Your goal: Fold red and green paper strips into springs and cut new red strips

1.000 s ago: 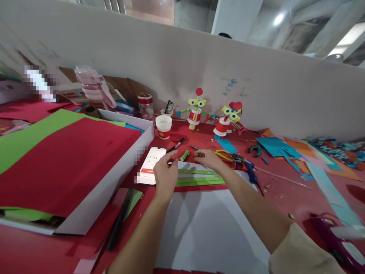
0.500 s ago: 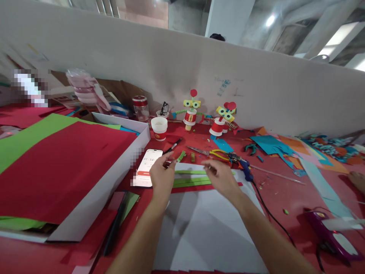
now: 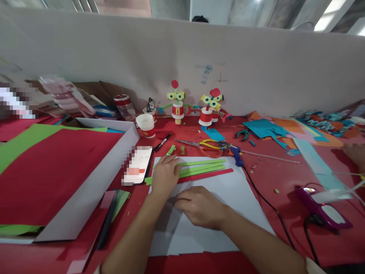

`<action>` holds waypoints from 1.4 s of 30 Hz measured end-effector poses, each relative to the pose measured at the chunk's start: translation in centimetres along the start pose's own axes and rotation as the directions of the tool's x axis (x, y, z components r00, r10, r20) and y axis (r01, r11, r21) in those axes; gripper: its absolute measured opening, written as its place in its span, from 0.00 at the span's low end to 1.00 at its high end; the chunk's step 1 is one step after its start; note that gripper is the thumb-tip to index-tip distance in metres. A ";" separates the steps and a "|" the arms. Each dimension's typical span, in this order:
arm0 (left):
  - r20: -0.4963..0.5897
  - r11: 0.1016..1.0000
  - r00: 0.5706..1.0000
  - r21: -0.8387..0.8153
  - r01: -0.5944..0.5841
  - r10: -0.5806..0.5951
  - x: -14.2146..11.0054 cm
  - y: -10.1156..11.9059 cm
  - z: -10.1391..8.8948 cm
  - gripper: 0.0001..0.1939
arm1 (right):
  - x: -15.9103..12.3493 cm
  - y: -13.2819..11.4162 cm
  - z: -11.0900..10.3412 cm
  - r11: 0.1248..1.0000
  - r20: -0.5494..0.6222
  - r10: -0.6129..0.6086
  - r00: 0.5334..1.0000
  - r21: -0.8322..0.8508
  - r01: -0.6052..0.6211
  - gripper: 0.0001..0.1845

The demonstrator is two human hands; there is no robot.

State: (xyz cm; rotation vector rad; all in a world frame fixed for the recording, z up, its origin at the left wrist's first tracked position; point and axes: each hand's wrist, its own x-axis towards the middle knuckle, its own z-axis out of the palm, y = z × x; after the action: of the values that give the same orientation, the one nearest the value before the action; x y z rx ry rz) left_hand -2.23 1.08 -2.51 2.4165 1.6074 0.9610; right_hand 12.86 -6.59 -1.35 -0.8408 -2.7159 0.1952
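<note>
My left hand (image 3: 165,176) is over the left part of several green paper strips (image 3: 203,169), its fingers bent and held together. Whether a strip is pinched in it is hidden. Below the strips, my right hand (image 3: 201,206) is low over a white sheet (image 3: 234,190), fingers curled inward; what they hold, if anything, cannot be seen. A red paper strip (image 3: 215,175) lies just under the green ones. Beyond the sheet are two small folded green pieces, one a green paper spring (image 3: 171,150), the other a darker folded piece (image 3: 183,150).
A white box (image 3: 65,213) with red and green sheets stands at left, beside a phone (image 3: 138,165). Scissors (image 3: 189,143), pliers (image 3: 211,144) and a blue glue gun (image 3: 236,156) lie behind the sheet. Paper-cup figures (image 3: 177,110) stand near the wall. Another person's hand (image 3: 355,154) shows at right.
Both hands have come down from above the strips. The left now covers their left part; the right has moved toward me and left, over the white sheet. The view has shifted.
</note>
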 end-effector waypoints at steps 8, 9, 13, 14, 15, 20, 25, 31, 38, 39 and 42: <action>-0.027 0.998 0.999 0.055 0.041 -0.039 0.6 -0.3 -0.3 0.12 | 2.1 4.9 -1.7 0.871 -0.338 0.489 0.804 0.241 -0.429 0.16; -0.043 0.997 0.997 0.039 0.068 -0.066 0.5 -0.4 -0.4 0.13 | 3.0 6.3 -2.3 0.848 -0.326 0.529 0.784 0.229 -0.477 0.15; -0.124 0.968 0.961 -0.048 0.245 -0.249 0.5 -1.0 -1.0 0.16 | 7.3 10.9 -3.4 0.864 -0.139 0.502 0.853 0.129 -0.487 0.22; -0.138 0.954 0.945 -0.082 0.288 -0.297 0.5 -1.1 -1.3 0.17 | 8.1 11.5 -3.3 0.877 -0.094 0.478 0.873 0.112 -0.468 0.23; -0.149 0.938 0.929 -0.126 0.323 -0.340 0.6 -1.1 -1.5 0.17 | 8.8 11.9 -3.1 0.889 -0.056 0.453 0.890 0.098 -0.447 0.23; -0.086 0.762 0.849 -0.494 0.419 -0.522 1.1 -0.8 -1.8 0.16 | 9.5 12.5 -2.5 0.914 0.049 0.398 0.916 0.064 -0.401 0.15; 0.278 0.147 0.721 -0.872 0.467 -0.635 1.3 0.0 -1.7 0.11 | 8.0 10.1 -3.5 0.888 -0.125 0.452 0.883 0.156 -0.433 0.12; 0.569 -0.270 0.720 -0.822 0.501 -0.397 1.1 1.7 -2.9 0.16 | 5.2 4.7 -3.4 0.863 -0.357 0.500 0.789 0.284 -0.418 0.13; 0.631 -0.126 0.747 -0.775 0.619 -0.211 0.8 1.9 -3.6 0.23 | 2.8 4.0 -3.1 0.708 -0.292 0.618 0.730 0.610 -0.355 0.17; 0.634 -0.104 0.752 -0.772 0.627 -0.181 0.7 1.8 -3.7 0.24 | 2.6 4.1 -3.1 0.709 -0.287 0.612 0.737 0.613 -0.350 0.15; 0.633 -0.036 0.764 -0.772 0.634 -0.126 0.7 1.8 -3.9 0.28 | 2.2 4.5 -3.0 0.736 -0.290 0.586 0.756 0.582 -0.347 0.10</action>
State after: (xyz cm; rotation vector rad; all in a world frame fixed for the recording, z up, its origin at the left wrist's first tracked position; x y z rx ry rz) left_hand -2.76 -0.15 1.63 0.8979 0.7893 0.8618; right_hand 14.42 -1.53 1.09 -1.2243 -1.8218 0.6830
